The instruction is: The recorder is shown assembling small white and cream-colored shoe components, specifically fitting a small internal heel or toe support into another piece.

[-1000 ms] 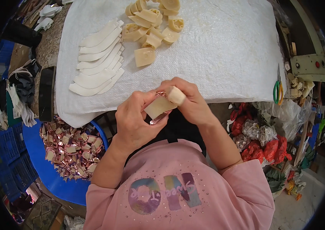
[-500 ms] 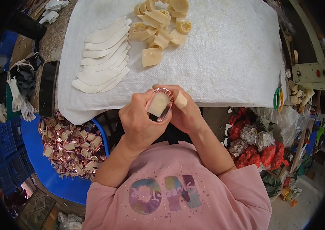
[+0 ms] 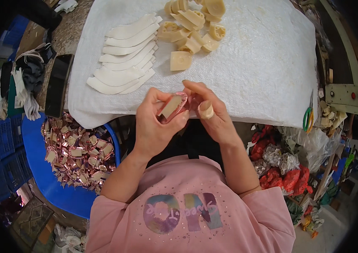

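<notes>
A metallic pink shoe heel [image 3: 172, 107] with a flat beige face sits tilted between my hands, over the near edge of the white sheet. My left hand [image 3: 156, 120] is closed around it, thumb on the near side and fingers on the far side. Just right of the heel is my right hand [image 3: 215, 114], fingers stretched out and apart, with its fingertips close to the heel's shiny rim; whether they touch it I cannot tell. A beige finger cover [image 3: 206, 110] wraps its thumb. Beyond my hands lie overlapping white curved strips [image 3: 122, 57] and a pile of tan heels [image 3: 181, 61].
At left, a blue tub [image 3: 35, 156] holds many metallic pink heels [image 3: 82, 154]. A black phone [image 3: 59, 84] lies on the table beside the white sheet [image 3: 263, 63]. Green-and-orange-handled scissors [image 3: 308, 119] rest at the sheet's right edge. Red and clear plastic bags [image 3: 290, 179] are below right.
My left hand has turned the heel, so its beige face now tilts away to the side. My right hand has shifted right with its fingers more extended. The view has moved slightly.
</notes>
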Demonstrator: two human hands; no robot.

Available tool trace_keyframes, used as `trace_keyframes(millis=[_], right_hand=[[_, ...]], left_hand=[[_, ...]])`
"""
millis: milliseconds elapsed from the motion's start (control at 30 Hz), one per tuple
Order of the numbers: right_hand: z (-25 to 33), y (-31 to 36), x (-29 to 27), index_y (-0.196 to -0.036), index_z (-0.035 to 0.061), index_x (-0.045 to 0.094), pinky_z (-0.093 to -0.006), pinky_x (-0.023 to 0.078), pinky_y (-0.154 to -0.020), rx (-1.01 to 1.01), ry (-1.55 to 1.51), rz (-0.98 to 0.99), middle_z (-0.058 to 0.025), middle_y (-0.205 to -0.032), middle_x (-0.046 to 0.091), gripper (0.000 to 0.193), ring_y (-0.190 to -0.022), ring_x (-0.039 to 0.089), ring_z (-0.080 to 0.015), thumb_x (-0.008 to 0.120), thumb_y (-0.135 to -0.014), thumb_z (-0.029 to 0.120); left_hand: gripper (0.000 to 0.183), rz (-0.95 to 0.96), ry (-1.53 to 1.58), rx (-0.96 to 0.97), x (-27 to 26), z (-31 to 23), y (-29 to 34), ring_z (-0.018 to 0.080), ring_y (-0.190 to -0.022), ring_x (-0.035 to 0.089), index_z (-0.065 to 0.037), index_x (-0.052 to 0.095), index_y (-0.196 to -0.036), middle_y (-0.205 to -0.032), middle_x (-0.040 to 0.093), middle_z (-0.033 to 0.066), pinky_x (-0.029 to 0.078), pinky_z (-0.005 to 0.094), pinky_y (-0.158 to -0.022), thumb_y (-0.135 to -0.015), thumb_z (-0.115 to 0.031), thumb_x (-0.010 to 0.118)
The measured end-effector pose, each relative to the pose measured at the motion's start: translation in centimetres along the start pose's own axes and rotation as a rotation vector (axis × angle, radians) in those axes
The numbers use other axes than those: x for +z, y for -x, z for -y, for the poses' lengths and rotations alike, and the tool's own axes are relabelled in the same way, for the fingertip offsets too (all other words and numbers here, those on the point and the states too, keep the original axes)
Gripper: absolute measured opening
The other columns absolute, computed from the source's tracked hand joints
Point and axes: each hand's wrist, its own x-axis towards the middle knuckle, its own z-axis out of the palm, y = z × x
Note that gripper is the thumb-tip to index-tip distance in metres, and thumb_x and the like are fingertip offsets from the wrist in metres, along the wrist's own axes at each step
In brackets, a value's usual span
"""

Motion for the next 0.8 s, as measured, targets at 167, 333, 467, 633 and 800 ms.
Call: trace_keyframes(millis=[167,333,467,633,800], right_hand=[[0.9,-0.4,-0.2,-0.109,0.0017,0.054,-0.0272,0.041,-0.081,-0.04,0.164,0.125,-0.0062,-0.101,0.049,0.029,-0.09,0.048,-0.0148,0.048,-0.095,0.027],[1.5,-0.4,0.0,-0.098,0.001,0.054,-0.0226,0.045,-0.067,0.087,0.083,-0.023,-0.0055,-0.091,0.055,0.024,-0.073,0.052,-0.0126,0.043,-0.096,0.022],[1.2,-0.6,0.2,-0.097,0.0014,0.055,-0.0221,0.046,-0.055,0.248,-0.188,-0.088,-0.0052,-0.084,0.059,0.024,-0.064,0.053,-0.0095,0.038,-0.096,0.019],[1.9,-0.8,1.7,-0.097,0.0005,0.056,-0.0225,0.046,-0.052,0.425,-0.211,-0.175,-0.0058,-0.08,0.06,0.027,-0.061,0.053,-0.008,0.036,-0.095,0.018],[1.8,-0.6,2.4,-0.095,0.0007,0.057,-0.0211,0.041,-0.047,0.451,-0.248,-0.173,-0.005,-0.075,0.059,0.03,-0.057,0.05,-0.0076,0.035,-0.094,0.021]], left_hand=[[0.044,0.382,0.303,-0.346,-1.7,-0.6,0.2,0.0068,-0.062,0.047,0.003,0.048,-0.108,-0.072,0.054,0.002,0.036,0.0198,-0.055,-0.091,-0.038,0.053],[0.05,0.125,0.032,0.112,-1.5,-0.6,0.0,0.0118,-0.081,0.052,0.0,0.054,-0.115,-0.095,0.056,0.0066,0.04,0.023,-0.071,-0.085,-0.039,0.064],[0.033,0.305,0.143,0.035,-2.4,-0.6,0.2,0.0129,-0.089,0.053,0.001,0.057,-0.11,-0.104,0.056,0.0076,0.042,0.0254,-0.076,-0.085,-0.018,0.066],[0.014,0.189,-0.023,0.241,-2.2,0.1,0.3,0.0153,-0.079,0.057,-0.001,0.063,-0.094,-0.087,0.061,0.0075,0.045,0.0263,-0.069,-0.08,-0.002,0.067],[0.015,0.099,-0.155,0.358,-1.8,-0.3,0.3,0.0189,-0.07,0.056,-0.003,0.064,-0.083,-0.074,0.06,0.0064,0.045,0.0279,-0.063,-0.071,0.003,0.071]])
